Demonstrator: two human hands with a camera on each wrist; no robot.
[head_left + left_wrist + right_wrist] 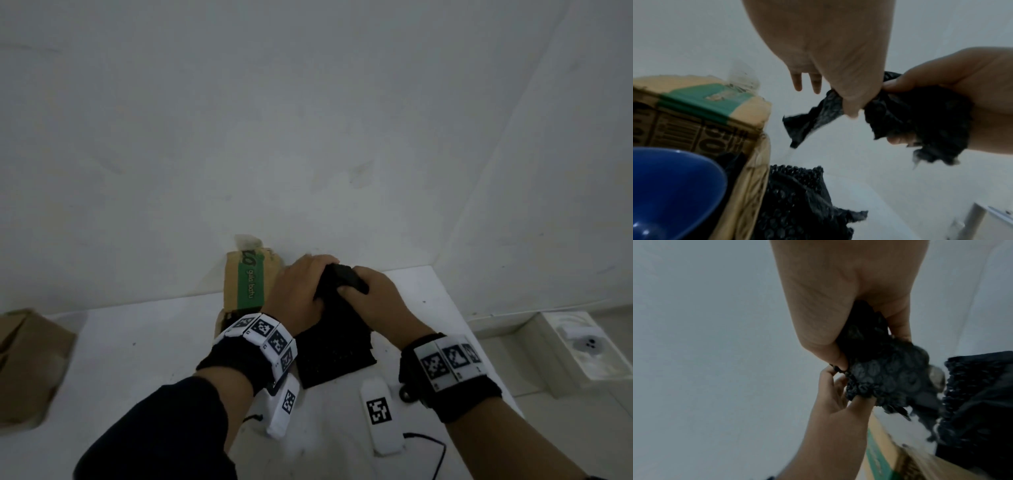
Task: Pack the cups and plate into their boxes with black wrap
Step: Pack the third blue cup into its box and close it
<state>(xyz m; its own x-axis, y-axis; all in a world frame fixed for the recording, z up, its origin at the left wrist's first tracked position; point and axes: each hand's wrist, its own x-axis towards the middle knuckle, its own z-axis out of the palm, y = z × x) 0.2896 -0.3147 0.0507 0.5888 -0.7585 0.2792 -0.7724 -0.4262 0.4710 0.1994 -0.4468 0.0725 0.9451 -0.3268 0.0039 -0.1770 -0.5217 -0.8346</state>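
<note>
Both hands hold a bundle of black bubble wrap above the white table. My left hand pinches its left edge, thumb against the wrap. My right hand grips the bunched wrap from the right. What the bundle holds is hidden. More black wrap lies flat on the table under the hands. A brown box with a green stripe stands open to the left. A blue cup sits in it, beside black wrap.
Another brown box sits at the table's left edge. Two white tagged devices lie near the front with a black cable. A white tray rests on the floor to the right. A white wall rises close behind.
</note>
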